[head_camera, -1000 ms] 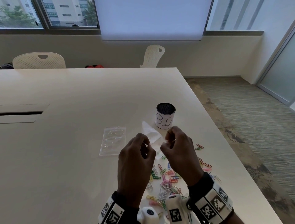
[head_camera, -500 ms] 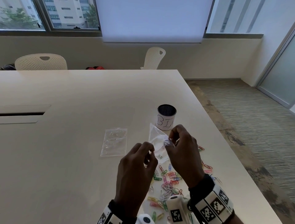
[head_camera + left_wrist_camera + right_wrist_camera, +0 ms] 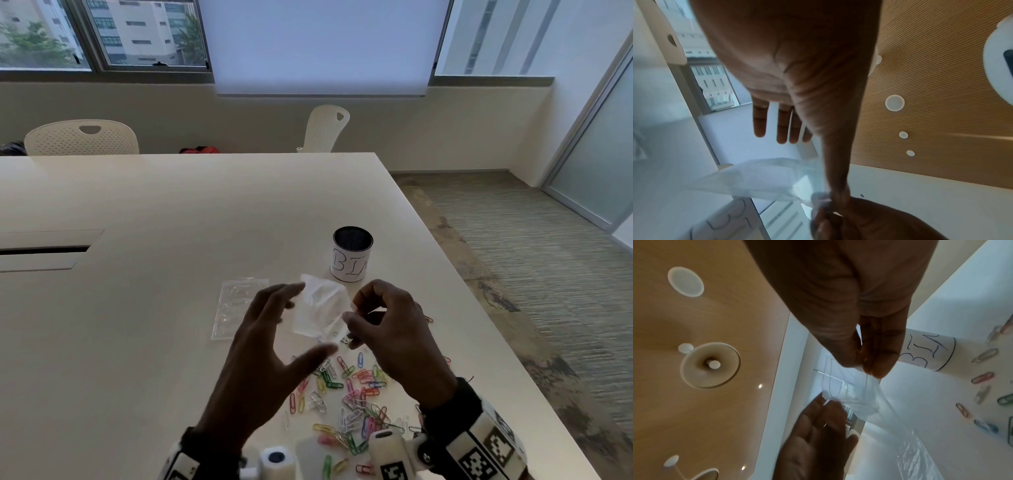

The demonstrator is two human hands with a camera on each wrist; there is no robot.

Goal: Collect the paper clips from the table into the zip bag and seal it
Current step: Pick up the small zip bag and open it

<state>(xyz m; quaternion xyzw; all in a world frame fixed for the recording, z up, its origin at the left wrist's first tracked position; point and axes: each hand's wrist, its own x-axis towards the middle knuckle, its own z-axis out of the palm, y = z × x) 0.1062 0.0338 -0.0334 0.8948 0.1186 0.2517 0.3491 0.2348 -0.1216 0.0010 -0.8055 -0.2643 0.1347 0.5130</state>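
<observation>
A clear zip bag [image 3: 320, 305] hangs in the air above the table, and my right hand [image 3: 349, 325] pinches its edge between thumb and fingertips [image 3: 875, 368]. My left hand [image 3: 308, 320] is beside the bag with straight, spread fingers [image 3: 782, 125]. Its thumb reaches under the bag towards the right hand's pinch, and it holds nothing. Coloured paper clips [image 3: 352, 394] lie scattered on the table [image 3: 137, 342] below and in front of both hands. I cannot tell whether any clips are inside the held bag.
A second clear bag [image 3: 236, 308] lies flat on the table left of the hands. A white cup marked "BIN" [image 3: 352, 255] stands just beyond the held bag. The table's right edge [image 3: 479, 325] runs close to the clips.
My left hand has gone from curled at the bag to straight, spread fingers. The bag now hangs from my right hand alone and has spread out wider between the hands.
</observation>
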